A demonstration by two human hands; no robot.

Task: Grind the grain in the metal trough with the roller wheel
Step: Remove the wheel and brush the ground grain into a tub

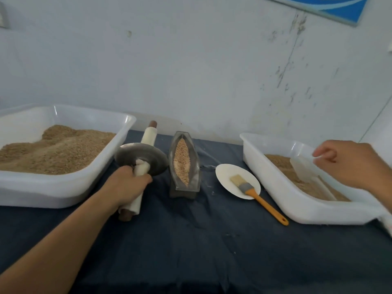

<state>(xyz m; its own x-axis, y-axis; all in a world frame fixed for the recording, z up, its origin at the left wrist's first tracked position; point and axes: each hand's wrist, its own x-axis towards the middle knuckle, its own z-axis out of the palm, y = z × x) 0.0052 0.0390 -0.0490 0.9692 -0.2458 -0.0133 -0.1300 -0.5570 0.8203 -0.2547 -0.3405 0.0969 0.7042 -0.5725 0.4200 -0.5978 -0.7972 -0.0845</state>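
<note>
Beside the metal trough [184, 166], left-hand fingers [146, 179] wrap the roller wheel [141, 158] handle.

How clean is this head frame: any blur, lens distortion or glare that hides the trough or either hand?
Head view: soft, even light with faint shadows. Wide-angle bending shows in the left tub. The right hand and its clear scoop are slightly blurred. The left hand on the roller wheel is sharper. Only mild sheen shows on the metal trough; the grain stays readable.
</note>
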